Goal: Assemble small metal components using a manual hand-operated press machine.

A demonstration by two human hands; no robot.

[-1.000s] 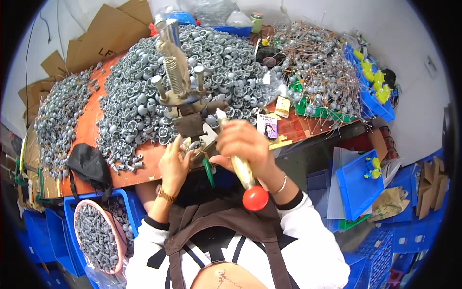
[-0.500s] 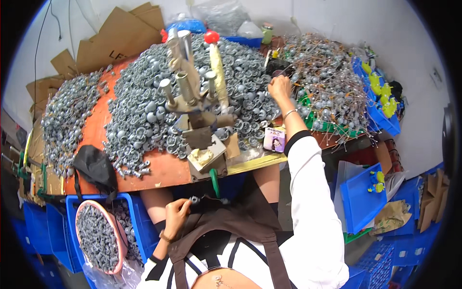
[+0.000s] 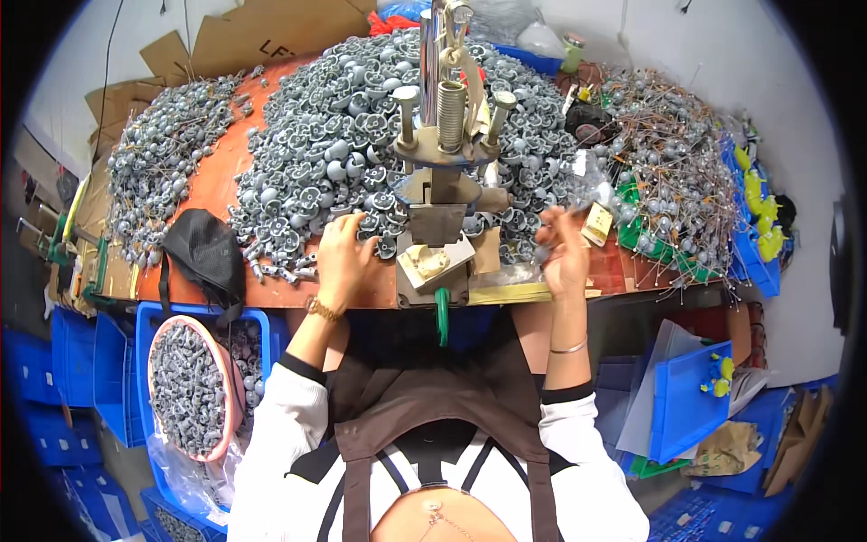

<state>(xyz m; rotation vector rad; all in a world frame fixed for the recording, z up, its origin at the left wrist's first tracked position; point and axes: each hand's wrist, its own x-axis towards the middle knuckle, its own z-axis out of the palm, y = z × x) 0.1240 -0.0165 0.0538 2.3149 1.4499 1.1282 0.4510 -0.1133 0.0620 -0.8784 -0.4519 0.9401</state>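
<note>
The left hand (image 3: pixel 343 257) is resting at the near edge of a big heap of grey plastic parts (image 3: pixel 361 154), its fingers curled down into the parts, though what they are gripping cannot be told. The heap is lying on an orange-brown worktable (image 3: pixel 212 181), just left of a small metal hand press (image 3: pixel 442 135) that is standing upright at the table's front edge, with a cream-coloured fixture block (image 3: pixel 424 264) sitting at its base. The right hand (image 3: pixel 562 253) is hovering on the other side of the press, fingers loosely bent and slightly apart, blurred, so any small piece between them cannot be made out.

Just beyond the right hand, a small yellowish rectangular card (image 3: pixel 598 224) is lying on the table. Flattened brown cardboard boxes (image 3: pixel 244 45) are leaning against the wall behind the heap. A second, smaller pile of grey parts (image 3: pixel 153 172) is spreading over the table's left end, and a black pouch (image 3: pixel 206 257) is hanging over the front edge. On the right, a tangle of wire-stemmed grey pieces (image 3: pixel 668 172) is filling the table corner. Below the table on the left, a pink-rimmed round basin (image 3: pixel 190 388) full of grey parts is sitting in a blue crate (image 3: pixel 144 325); another blue bin (image 3: pixel 691 397) is standing on the right.

Both forearms are reaching up from white sleeves, a watch on the left wrist, a thin bangle on the right.
</note>
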